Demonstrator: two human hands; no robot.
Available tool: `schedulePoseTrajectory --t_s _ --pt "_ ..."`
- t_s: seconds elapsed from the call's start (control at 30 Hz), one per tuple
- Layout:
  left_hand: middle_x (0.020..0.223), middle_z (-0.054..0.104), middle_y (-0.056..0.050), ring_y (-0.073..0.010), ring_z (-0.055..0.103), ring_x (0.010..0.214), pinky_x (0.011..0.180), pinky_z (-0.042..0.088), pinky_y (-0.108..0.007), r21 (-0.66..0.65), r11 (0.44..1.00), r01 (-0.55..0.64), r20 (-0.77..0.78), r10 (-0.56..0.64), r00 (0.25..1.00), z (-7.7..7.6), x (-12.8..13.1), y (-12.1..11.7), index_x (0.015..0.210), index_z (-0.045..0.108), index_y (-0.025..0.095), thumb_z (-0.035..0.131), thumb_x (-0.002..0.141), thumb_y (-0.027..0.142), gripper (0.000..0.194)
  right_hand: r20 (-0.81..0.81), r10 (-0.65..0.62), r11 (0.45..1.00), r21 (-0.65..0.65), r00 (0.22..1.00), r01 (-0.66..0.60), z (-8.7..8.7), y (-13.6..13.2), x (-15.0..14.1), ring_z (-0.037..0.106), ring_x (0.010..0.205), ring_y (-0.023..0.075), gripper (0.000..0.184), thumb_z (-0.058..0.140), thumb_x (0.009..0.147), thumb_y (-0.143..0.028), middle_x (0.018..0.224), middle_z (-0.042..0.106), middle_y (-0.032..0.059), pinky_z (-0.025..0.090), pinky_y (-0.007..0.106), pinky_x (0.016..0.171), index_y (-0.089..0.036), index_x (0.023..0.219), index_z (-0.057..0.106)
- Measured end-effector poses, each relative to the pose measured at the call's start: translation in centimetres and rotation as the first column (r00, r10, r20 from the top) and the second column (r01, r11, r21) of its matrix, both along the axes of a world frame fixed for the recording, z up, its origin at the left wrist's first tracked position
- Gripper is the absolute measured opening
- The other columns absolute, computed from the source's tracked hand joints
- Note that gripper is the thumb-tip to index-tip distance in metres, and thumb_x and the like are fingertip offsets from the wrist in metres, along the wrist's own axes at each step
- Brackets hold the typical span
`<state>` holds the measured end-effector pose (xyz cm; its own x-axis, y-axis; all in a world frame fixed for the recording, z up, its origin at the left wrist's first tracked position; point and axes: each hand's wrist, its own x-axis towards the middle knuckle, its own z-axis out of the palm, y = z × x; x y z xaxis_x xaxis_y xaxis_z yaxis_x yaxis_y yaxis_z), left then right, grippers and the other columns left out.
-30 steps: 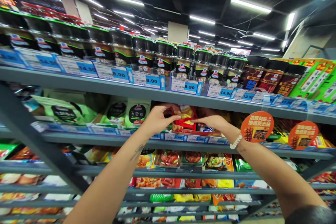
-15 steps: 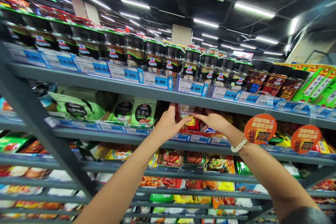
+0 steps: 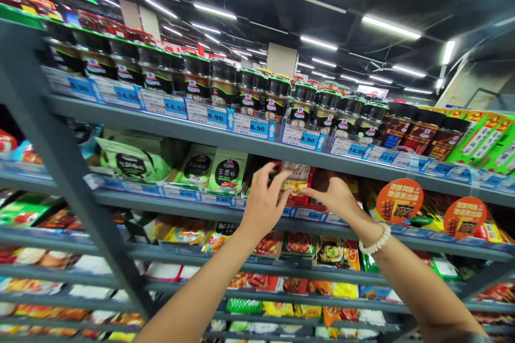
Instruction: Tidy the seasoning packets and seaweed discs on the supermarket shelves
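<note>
On the second shelf down, a red packet with a clear upper part and yellow near its base [image 3: 296, 183] stands between my hands. My left hand [image 3: 265, 198] is at its left side, fingers spread and curved, with the fingertips close to its front. From the right reaches my right hand [image 3: 338, 198], a pale beaded bracelet on the wrist. Its thumb is stretched toward the packet's lower right corner; the other fingers are partly hidden in the shelf. I cannot tell whether either hand touches the packet. Green seasoning pouches [image 3: 227, 171] stand left of my left hand.
Above my hands runs a grey shelf edge [image 3: 249, 142] with price tags. Black-lidded spice jars [image 3: 247, 91] line the top shelf. Two round orange signs hang at the right, the nearer one [image 3: 399, 201] beside my right wrist. Lower shelves hold colourful food packets [image 3: 338, 252].
My left hand has drawn back slightly from the shelf, and its fingers are more spread. Both hands sit a little lower in view. The shelf scene has shifted slightly right at the left side.
</note>
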<state>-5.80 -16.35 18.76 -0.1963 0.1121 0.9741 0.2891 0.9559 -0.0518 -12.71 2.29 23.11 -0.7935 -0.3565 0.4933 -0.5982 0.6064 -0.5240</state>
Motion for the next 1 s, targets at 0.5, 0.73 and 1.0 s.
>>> schedulePoseTrajectory --t_s 0.5,0.73,1.0 --pt "0.122 0.067 -0.007 -0.0243 0.058 0.108 0.094 0.052 -0.040 -0.281 0.958 -0.063 -0.003 0.065 0.998 -2.7 -0.6 0.2 0.123 0.064 0.013 0.057 0.092 0.010 0.032 0.130 0.045 0.999 -0.005 0.990 -0.045 -0.4 -0.9 0.4 0.072 0.085 0.0234 0.045 0.085 0.073 -0.034 0.080 0.072 0.0098 0.051 0.028 0.074 -0.014 0.098 0.054" --pt "0.141 0.056 -0.012 -0.0247 0.053 0.128 0.103 0.047 -0.042 -0.309 0.949 -0.063 0.061 0.086 0.994 -2.9 2.8 0.2 0.135 0.053 0.006 0.047 0.095 0.013 0.041 -0.062 -0.038 0.999 0.009 0.997 0.039 -1.7 -0.5 1.6 0.069 0.098 0.0293 0.100 0.083 0.072 -0.040 0.103 0.071 0.0148 0.054 0.041 0.087 -0.009 0.147 0.023" --pt "0.095 0.076 -0.003 -0.0176 0.070 0.089 0.074 0.057 -0.034 -0.276 0.913 0.299 0.006 -0.310 0.951 -14.6 8.3 -3.2 0.112 0.067 0.022 0.042 0.092 0.013 0.033 -0.815 -0.248 0.926 -0.358 0.524 -0.118 -13.8 5.2 10.5 0.069 0.096 0.0273 0.070 0.065 0.083 -0.025 0.108 0.065 0.0075 0.062 0.046 0.071 -0.047 0.144 0.040"
